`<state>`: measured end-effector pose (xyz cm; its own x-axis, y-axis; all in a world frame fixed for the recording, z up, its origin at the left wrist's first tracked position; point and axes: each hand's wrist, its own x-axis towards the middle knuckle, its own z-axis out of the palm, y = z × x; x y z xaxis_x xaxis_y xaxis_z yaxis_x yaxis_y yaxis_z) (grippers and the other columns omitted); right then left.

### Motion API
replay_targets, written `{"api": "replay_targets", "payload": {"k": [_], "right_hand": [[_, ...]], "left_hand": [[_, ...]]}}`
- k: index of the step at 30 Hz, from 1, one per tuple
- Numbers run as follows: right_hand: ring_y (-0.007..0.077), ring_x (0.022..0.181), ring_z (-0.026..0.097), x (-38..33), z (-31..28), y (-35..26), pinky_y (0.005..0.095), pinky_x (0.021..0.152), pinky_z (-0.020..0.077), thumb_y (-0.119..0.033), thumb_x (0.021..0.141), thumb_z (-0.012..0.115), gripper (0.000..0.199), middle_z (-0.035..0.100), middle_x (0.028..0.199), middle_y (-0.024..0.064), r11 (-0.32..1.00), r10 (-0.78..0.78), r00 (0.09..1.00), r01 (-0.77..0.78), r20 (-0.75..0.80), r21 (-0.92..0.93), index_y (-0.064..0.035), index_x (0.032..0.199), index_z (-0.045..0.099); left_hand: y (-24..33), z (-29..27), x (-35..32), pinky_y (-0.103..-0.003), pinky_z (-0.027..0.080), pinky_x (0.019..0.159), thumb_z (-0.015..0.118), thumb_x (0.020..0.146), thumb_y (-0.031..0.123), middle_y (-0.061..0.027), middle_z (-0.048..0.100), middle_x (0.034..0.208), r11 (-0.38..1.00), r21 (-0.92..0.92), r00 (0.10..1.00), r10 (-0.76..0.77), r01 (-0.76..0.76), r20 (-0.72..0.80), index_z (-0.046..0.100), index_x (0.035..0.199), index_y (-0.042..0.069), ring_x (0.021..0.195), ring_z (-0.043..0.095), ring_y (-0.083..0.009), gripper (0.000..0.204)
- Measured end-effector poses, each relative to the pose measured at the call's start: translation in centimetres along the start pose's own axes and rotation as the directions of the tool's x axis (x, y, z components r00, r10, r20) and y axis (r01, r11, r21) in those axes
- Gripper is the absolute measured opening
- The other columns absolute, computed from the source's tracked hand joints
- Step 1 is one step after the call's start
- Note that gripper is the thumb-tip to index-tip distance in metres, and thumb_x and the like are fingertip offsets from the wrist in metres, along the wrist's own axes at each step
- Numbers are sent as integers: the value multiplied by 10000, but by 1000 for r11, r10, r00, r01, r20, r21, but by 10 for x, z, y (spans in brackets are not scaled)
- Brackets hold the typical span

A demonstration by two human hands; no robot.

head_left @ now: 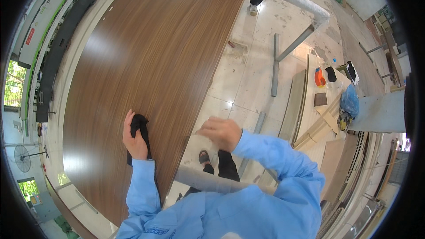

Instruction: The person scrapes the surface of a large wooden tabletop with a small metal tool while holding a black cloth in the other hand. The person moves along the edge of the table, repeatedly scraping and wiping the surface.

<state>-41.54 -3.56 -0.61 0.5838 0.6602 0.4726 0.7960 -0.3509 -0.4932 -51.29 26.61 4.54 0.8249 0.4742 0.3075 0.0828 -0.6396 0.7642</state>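
A long brown wood-grain panel [150, 57] runs from near my body toward the far end, and its surface shines in places. My left hand [136, 138] is over the near part of the panel, closed on a bunched black cloth [141, 123]. Some of that cloth hangs down beside the wrist, and the rest is hidden by the hand. Just past the panel's right edge, my right hand [221, 132] is raised with its fingers curled in and slightly blurred. Whether anything is inside those fingers is hidden.
A wrapped metal frame [305, 6] stands on the tiled floor at the far right, near another person's shoe [253, 9]. Rightward, a low surface carries an orange tape dispenser [319, 78] and a blue plastic bag [349, 102]. A long machine [53, 53] lines the left side.
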Motion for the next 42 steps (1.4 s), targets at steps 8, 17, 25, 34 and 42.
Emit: {"api": "replay_targets", "payload": {"k": [8, 17, 25, 34, 42], "right_hand": [[356, 891, 693, 120, -30, 220, 451, 764, 559, -114, 885, 681, 120, 728, 926, 116, 868, 374, 601, -496, -706, 37, -121, 973, 762], [287, 863, 692, 23, 30, 47, 389, 681, 579, -40, 837, 667, 267, 724, 962, 79, 999, 35, 866, -47, -499, -12, -102, 1087, 740], [338, 701, 630, 80, 17, 147, 418, 595, 485, -72, 876, 722, 94, 660, 809, 127, 893, 403, 521, -404, -753, 198, -93, 967, 729], [259, 786, 700, -14, 33, 3, 374, 665, 590, -30, 826, 705, 156, 717, 895, 64, 962, 134, 868, 2, -478, 274, -111, 950, 753], [165, 781, 689, -77, 1, 42, 270, 650, 543, 106, 867, 716, 174, 705, 916, 110, 574, 795, 513, -458, -325, 679, -12, 996, 715]], "left_hand": [[3, 0, 1, -391, 363, 1184, 444, 835, -139, -193, 605, 1444, 995, 80, 998, 47, -51, 46, 633, 1294, -16, 1361, 555, -320, 511], [5, 2, 2, -397, 368, 1182, 437, 844, -117, -178, 600, 1450, 994, 100, 998, 30, -35, 58, 628, 1311, -21, 1369, 544, -317, 514], [-6, 13, 15, -388, 386, 1169, 418, 911, -98, -181, 602, 1434, 997, 74, 997, 32, -37, 67, 589, 1394, -16, 1355, 552, -313, 519], [70, 25, -47, -596, 83, 1260, 575, 933, 115, -312, 252, 1657, 855, 249, 749, 217, -456, 626, 269, 1582, -86, 1553, 191, -495, 745], [102, 199, 87, -621, 130, 1250, 633, 897, 104, -295, 145, 1686, 700, 270, 661, 373, -661, 651, 160, 1612, -65, 1569, 136, -473, 873]]}}
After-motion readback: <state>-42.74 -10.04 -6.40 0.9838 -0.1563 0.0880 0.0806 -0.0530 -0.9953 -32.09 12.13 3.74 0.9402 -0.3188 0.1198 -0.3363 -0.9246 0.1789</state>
